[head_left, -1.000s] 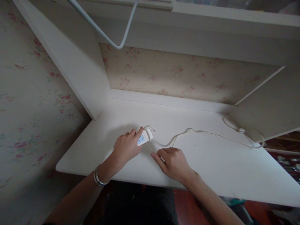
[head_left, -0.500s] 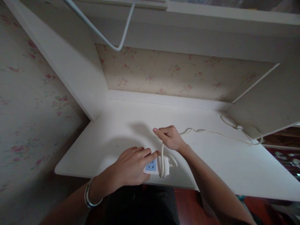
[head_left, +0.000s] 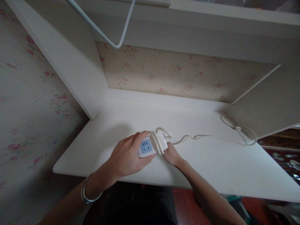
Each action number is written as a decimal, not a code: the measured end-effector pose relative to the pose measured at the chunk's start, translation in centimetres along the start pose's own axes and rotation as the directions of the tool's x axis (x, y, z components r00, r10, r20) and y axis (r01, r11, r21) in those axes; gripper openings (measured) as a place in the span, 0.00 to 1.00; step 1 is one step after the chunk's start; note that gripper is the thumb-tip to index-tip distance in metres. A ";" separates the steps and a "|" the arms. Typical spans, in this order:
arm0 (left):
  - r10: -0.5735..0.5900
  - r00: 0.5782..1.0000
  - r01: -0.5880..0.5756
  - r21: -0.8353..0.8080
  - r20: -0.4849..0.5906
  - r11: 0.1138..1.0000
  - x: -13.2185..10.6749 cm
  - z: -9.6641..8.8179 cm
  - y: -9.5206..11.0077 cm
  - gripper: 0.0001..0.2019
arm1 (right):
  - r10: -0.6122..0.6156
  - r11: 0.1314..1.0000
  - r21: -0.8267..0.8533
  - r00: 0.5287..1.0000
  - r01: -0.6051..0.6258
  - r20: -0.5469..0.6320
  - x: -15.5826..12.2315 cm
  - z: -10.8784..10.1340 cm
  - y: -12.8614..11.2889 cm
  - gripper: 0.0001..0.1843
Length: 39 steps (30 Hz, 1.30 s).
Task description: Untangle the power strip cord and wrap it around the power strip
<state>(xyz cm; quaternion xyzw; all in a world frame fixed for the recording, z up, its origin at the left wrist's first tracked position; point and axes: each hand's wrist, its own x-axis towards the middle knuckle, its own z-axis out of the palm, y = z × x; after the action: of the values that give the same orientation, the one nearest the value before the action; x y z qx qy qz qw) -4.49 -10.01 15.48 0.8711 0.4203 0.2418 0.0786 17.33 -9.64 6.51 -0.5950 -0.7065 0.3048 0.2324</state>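
My left hand (head_left: 127,154) grips a white power strip (head_left: 153,146) with a blue socket face (head_left: 146,146), thumb below and fingers over the top. White cord (head_left: 156,142) is wound around the strip's right end, and a loop of it stands out past that end. My right hand (head_left: 172,154) is closed at the strip's right end, partly behind it, with its fingertips hidden. From there the cord (head_left: 199,136) runs right across the white desk (head_left: 131,115). The strip is held above the desk surface.
At the desk's right end the cord lies in a loose coil with a small knob-like part (head_left: 237,128). A white side panel (head_left: 70,62) rises on the left. Overhead hangs a bent white rod (head_left: 117,45) below a shelf (head_left: 211,14). Floral wallpaper (head_left: 161,72) covers the back.
My left hand has lifted and tilted the power strip. The right hand has come down from above the strip to below its right end, bringing the cord around it.
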 end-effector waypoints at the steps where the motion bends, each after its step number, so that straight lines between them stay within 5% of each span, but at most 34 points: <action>1: -0.049 0.998 0.050 0.034 -0.030 0.998 0.4 0.1 -0.4 0.29 | 0.000 0.998 -0.060 1.000 0.001 0.024 -0.6 0.2 0.0 0.33; 4: -0.168 0.983 0.179 0.168 -0.079 0.969 1.4 0.7 -1.5 0.30 | -0.035 0.947 -0.316 0.998 0.051 0.059 -2.4 -0.1 -0.7 0.33; 7: -0.185 0.981 0.192 0.284 -0.054 0.939 1.9 1.6 -2.4 0.29 | -0.166 0.859 -0.497 0.985 0.122 -0.045 -3.5 -1.6 -2.0 0.30; 10: -0.176 0.984 0.165 0.345 -0.001 0.924 1.9 2.9 -2.5 0.28 | -0.374 0.763 -0.607 0.918 0.223 -0.133 -3.9 -3.3 -3.5 0.26; 13: -0.171 0.984 0.141 0.368 0.049 0.919 1.7 4.2 -1.9 0.30 | -0.564 0.647 -0.671 0.819 0.362 -0.102 -3.5 -4.2 -5.1 0.23; 18: -0.096 0.984 0.042 0.328 0.149 0.944 1.0 5.3 -0.5 0.29 | -0.673 0.576 -0.665 0.738 0.476 -0.056 -1.2 -5.2 -6.6 0.22; 22: 0.028 0.970 -0.074 0.185 0.243 0.980 0.1 4.9 0.6 0.24 | -0.590 0.681 -0.588 0.802 0.437 -0.088 1.3 -6.3 -6.5 0.26; 27: 0.194 0.944 -0.214 0.046 0.265 0.976 -0.8 3.3 1.5 0.23 | -0.428 0.883 -0.238 0.902 0.404 -0.053 3.0 -6.5 -5.9 0.30; 31: 0.303 0.925 -0.305 -0.027 0.228 0.952 -1.1 1.6 1.7 0.18 | -0.238 0.971 0.014 0.969 0.239 -0.060 3.6 -5.4 -4.2 0.30; 35: 0.221 0.966 -0.225 0.015 0.138 0.974 -0.7 0.1 1.2 0.19 | -0.037 0.998 0.048 0.997 0.040 -0.061 3.5 -3.9 -1.9 0.32; 39: 0.045 0.996 -0.051 0.095 0.071 0.994 0.0 -0.3 0.4 0.21 | -0.004 0.975 -0.221 0.998 0.017 0.060 2.0 -2.8 -0.3 0.27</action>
<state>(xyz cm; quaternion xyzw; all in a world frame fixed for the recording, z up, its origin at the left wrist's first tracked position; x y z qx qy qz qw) -4.33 -10.29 15.85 0.8915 0.4075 0.1927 0.0449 18.71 -7.24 8.62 -0.6041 -0.7458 0.2403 0.1456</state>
